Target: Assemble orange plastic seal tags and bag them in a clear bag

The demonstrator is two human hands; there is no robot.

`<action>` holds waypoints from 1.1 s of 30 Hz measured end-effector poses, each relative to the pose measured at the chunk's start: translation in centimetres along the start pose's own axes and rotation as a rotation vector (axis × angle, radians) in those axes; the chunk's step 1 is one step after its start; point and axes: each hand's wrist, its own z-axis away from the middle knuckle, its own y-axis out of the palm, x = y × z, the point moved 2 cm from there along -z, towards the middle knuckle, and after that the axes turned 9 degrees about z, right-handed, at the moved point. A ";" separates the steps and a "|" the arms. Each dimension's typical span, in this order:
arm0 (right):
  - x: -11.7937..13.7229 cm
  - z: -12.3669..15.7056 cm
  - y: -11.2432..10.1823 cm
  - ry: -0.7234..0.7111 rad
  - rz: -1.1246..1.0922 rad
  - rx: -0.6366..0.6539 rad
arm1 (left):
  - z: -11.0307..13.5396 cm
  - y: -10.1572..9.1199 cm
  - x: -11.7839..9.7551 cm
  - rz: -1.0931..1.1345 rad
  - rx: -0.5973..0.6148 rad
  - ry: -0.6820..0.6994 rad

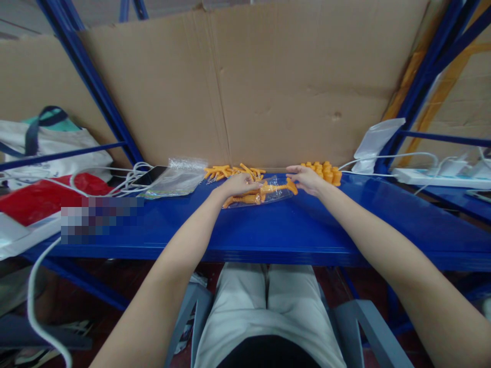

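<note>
A clear plastic bag (pixel 276 197) with orange plastic pieces in it lies on the blue table. My left hand (pixel 241 185) is closed at the bag's left part, its fingertips partly hidden. One long orange piece (pixel 278 188) with a flared end points right, towards my right hand (pixel 307 180). That hand is open, its fingers stretched left and apart, close to the flared end. Behind my left hand is a loose pile of thin, branching orange pieces (pixel 218 172). Chunky, knobbly orange pieces (pixel 329 173) stand grouped just beyond my right hand.
Flat clear bags (pixel 180 181) lie left of the pile, beside a dark phone (pixel 151 176) and white cables (pixel 141 167). A cardboard sheet (pixel 287 87) closes off the back. Blue posts (pixel 95 87) rise at both sides. A white power strip (pixel 429 176) is at right.
</note>
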 end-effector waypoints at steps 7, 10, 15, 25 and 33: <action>0.9 0.8 -1.0 0.304 -0.223 0.067 | 0.2 -0.1 -0.2 0.028 0.039 -0.021; 0.9 0.9 -1.0 0.311 -0.220 0.101 | 0.5 -0.2 -0.5 0.038 0.063 -0.029; 1.3 1.0 -0.9 0.234 -0.210 0.179 | 0.9 -0.4 -1.0 0.035 0.072 -0.034; 1.4 2.3 -1.4 0.291 -0.143 0.282 | 1.4 -0.5 -1.3 0.033 0.081 -0.052; 1.7 2.1 -1.4 0.217 -0.098 0.242 | 0.9 -0.3 -0.9 0.096 0.019 0.020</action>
